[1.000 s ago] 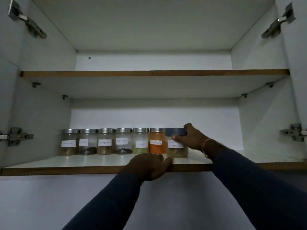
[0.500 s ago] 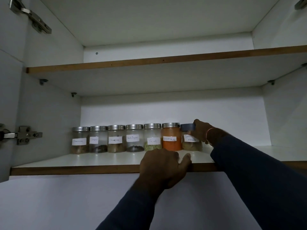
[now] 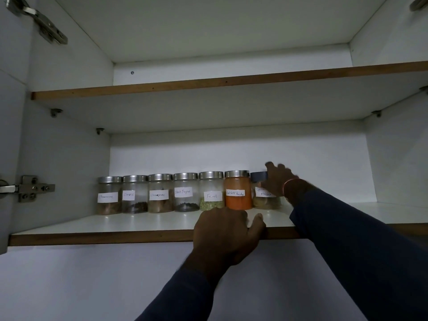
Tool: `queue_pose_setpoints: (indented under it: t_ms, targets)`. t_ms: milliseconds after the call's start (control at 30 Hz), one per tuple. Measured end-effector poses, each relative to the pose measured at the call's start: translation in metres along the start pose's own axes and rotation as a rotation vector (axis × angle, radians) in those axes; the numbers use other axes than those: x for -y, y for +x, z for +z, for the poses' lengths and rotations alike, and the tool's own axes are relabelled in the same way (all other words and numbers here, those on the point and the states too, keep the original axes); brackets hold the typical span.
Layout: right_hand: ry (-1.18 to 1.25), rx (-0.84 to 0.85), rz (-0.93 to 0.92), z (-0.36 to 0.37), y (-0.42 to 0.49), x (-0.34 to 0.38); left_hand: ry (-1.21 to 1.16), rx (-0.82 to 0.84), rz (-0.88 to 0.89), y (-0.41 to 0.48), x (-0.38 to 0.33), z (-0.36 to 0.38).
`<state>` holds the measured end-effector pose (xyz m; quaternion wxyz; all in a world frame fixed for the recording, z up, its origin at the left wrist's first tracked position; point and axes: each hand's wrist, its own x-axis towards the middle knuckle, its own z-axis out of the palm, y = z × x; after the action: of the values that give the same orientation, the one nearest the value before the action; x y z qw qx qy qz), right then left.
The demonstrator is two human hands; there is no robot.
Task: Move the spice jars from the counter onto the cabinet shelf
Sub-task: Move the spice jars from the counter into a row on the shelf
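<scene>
Several labelled spice jars stand in a row at the back of the lower cabinet shelf [image 3: 115, 224], from a cinnamon jar [image 3: 108, 195] at the left to an orange red chilli powder jar [image 3: 238, 190]. At the row's right end stands the dark-lidded garam masala jar [image 3: 264, 201], touching the chilli jar. My right hand [image 3: 278, 179] wraps around its lid and upper side. My left hand [image 3: 225, 232] grips the shelf's front edge, fingers curled over it, just in front of the fennel jar [image 3: 211, 192].
The upper shelf [image 3: 208, 83] is bare. Door hinges stick out at the left [image 3: 25, 187] and top left [image 3: 44, 26]. Bare shelf surface lies to the right of the row, up to the cabinet's right wall [image 3: 398, 158].
The garam masala jar went from the shelf's middle depth back into line with the row, my right hand still on it. My view shifted to the right and closer.
</scene>
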<state>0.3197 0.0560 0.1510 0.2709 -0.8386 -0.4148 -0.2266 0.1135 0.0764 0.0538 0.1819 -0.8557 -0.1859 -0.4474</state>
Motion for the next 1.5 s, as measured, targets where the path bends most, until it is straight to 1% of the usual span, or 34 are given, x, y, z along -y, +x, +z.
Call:
queue_pose_setpoints:
  t_ms: [67,100,133,167,233,300,467,833,900,967,1033,1100,1133,1167,1267,1333,1500]
  targets:
    - [-0.04,-0.129,-0.156,-0.006,0.0,0.012,0.007,-0.005,-0.002,0.0,-0.001,-0.001]
    - [-0.049,-0.127,-0.246,-0.009,0.002,0.021,0.01,-0.01,-0.004,-0.001,-0.001,-0.001]
    - [-0.066,-0.089,-0.311,-0.011,0.004,0.03,0.011,-0.016,-0.006,-0.001,-0.001,-0.001]
    - [-0.088,-0.038,-0.338,-0.011,0.006,0.038,0.012,-0.022,-0.008,-0.001,-0.001,-0.001]
    - [-0.127,0.05,-0.339,-0.009,0.013,0.049,0.015,-0.022,-0.009,0.0,-0.001,-0.002]
    - [-0.163,0.084,-0.351,-0.004,0.018,0.054,0.013,-0.017,-0.008,0.0,-0.002,-0.002]
    - [-0.172,0.029,-0.377,0.002,0.023,0.058,0.022,-0.023,0.019,0.0,0.001,-0.002]
    - [-0.037,0.041,-0.415,0.003,0.024,0.047,-0.017,-0.009,0.013,0.0,0.002,0.003]
    - [-0.034,0.059,-0.404,0.004,0.023,0.047,-0.025,-0.009,0.012,0.0,0.002,0.002]
    - [-0.045,0.064,-0.356,0.006,0.021,0.045,-0.021,-0.018,0.013,-0.001,0.002,0.001]
    - [-0.012,-0.028,-0.242,0.002,0.018,0.04,-0.005,-0.032,0.021,-0.001,0.001,0.0]
    - [0.063,-0.142,-0.077,-0.005,0.017,0.029,0.005,-0.049,0.027,-0.001,0.001,0.0]
    - [0.082,-0.148,-0.007,-0.006,0.016,0.023,0.01,-0.052,0.029,-0.001,0.002,0.0]
    - [0.076,-0.116,0.038,-0.007,0.013,0.017,0.016,-0.053,0.028,-0.001,0.002,0.0]
    - [0.026,0.012,0.048,-0.003,0.008,0.004,0.025,-0.058,0.02,-0.001,0.002,0.001]
    - [0.028,0.026,0.024,-0.001,0.008,0.001,0.025,-0.069,0.013,-0.001,0.001,0.001]
    - [0.048,0.029,0.03,-0.001,0.009,-0.001,0.021,-0.06,0.015,-0.001,0.002,0.001]
